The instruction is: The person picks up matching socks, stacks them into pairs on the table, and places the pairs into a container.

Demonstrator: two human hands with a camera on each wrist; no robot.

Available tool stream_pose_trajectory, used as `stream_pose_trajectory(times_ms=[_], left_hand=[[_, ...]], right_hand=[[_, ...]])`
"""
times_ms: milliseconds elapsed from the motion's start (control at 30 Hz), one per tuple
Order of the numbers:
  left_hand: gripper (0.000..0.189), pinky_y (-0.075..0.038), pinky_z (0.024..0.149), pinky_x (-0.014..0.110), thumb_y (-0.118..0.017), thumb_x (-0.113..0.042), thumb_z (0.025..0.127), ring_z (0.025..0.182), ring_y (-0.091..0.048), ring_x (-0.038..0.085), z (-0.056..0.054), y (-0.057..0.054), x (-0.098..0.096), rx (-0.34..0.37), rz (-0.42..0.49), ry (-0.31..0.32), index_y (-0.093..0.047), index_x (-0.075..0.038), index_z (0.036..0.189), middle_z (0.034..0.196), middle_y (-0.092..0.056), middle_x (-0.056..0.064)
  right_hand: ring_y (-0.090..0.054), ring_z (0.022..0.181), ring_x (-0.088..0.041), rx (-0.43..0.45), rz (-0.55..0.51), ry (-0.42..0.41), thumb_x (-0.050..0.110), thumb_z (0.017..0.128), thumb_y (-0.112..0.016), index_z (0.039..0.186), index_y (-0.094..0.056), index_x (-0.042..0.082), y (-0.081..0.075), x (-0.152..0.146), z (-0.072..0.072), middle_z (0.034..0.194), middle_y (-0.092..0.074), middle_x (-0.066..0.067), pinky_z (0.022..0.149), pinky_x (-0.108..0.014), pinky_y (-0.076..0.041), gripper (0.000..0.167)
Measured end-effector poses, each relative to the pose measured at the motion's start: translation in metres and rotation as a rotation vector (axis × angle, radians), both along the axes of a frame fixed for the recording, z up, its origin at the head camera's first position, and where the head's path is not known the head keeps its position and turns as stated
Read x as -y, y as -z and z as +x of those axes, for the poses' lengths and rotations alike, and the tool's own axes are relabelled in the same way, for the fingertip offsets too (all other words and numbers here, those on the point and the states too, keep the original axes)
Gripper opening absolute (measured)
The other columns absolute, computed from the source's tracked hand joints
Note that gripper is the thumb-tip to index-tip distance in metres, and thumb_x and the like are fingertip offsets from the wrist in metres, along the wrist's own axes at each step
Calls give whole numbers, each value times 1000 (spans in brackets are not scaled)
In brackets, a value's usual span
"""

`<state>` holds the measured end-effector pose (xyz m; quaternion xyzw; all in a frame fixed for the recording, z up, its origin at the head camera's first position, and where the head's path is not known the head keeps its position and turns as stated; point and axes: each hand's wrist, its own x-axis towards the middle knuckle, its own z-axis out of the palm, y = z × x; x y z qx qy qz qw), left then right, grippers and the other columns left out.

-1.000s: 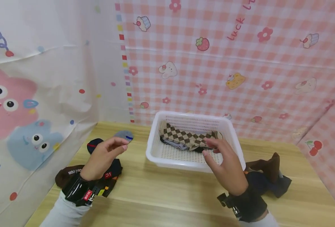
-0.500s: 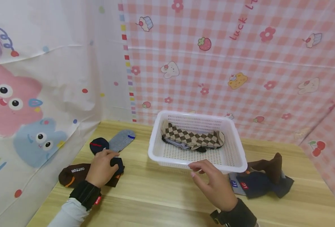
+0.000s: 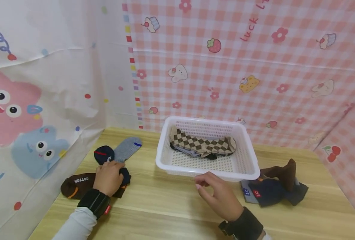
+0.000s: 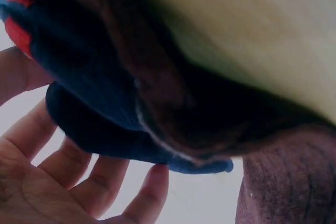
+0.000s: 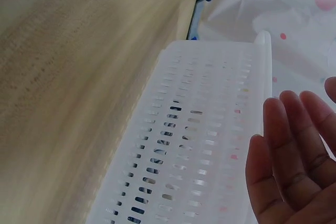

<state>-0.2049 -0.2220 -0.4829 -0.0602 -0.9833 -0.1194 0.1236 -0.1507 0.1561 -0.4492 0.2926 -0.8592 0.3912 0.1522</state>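
At the left of the table, my left hand (image 3: 108, 178) holds a navy sock (image 4: 89, 61); in the left wrist view the thumb and fingers lie on either side of its cloth. The sock's toe (image 3: 103, 155), with a red line, sticks out beyond the hand. Under it lies a brown sock (image 3: 81, 185) lettered COTTON, and a grey sock (image 3: 128, 148) with a blue stripe is just behind. My right hand (image 3: 221, 196) is empty, its fingers loosely bent, close to the front rim of a white plastic basket (image 3: 207, 171).
Inside the basket lies a brown-and-beige checkered sock (image 3: 201, 145) on top of other socks. To the basket's right is a loose pile with a navy sock (image 3: 269, 193) and a brown sock (image 3: 288, 176). Patterned cloth (image 3: 213, 73) hangs behind the table.
My left hand has come down from above the left socks and taken hold of the navy one. My right hand has drawn back from over the basket to its front side.
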Motion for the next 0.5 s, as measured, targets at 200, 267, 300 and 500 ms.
stream_pose_trajectory(times_ms=[200, 267, 300, 500], left_hand=[[23, -44, 79, 61, -72, -3, 79, 93, -60, 43, 3, -1, 1, -25, 4, -20, -78, -7, 101, 97, -66, 18], [20, -44, 79, 61, -72, -4, 79, 92, -60, 42, 3, -2, 2, -29, 5, -26, -79, -7, 98, 95, -66, 17], [18, -44, 79, 61, -73, -5, 79, 91, -61, 42, 4, -3, 2, -36, 3, -29, -78, -7, 97, 95, -66, 17], [9, -45, 79, 62, -73, -6, 81, 85, -63, 40, 8, -12, -2, -107, 24, -42, -74, -6, 90, 89, -67, 14]], right_hand=[[-64, 94, -2, 30, 7, -5, 11, 97, -68, 111, -70, 21, 2, 0, -2, 103, -69, 11, 83, -26, -57, 18], [-64, 94, -1, 48, 9, 0, 12, 97, -68, 111, -70, 21, 1, -1, -2, 104, -69, 12, 83, -26, -57, 17], [-64, 94, -1, 52, 9, 2, 13, 97, -68, 111, -70, 21, 1, -1, -2, 104, -69, 12, 83, -27, -57, 17], [-64, 94, 0, 87, 4, 26, 13, 96, -69, 111, -71, 23, 1, -3, -1, 102, -68, 14, 83, -26, -57, 19]])
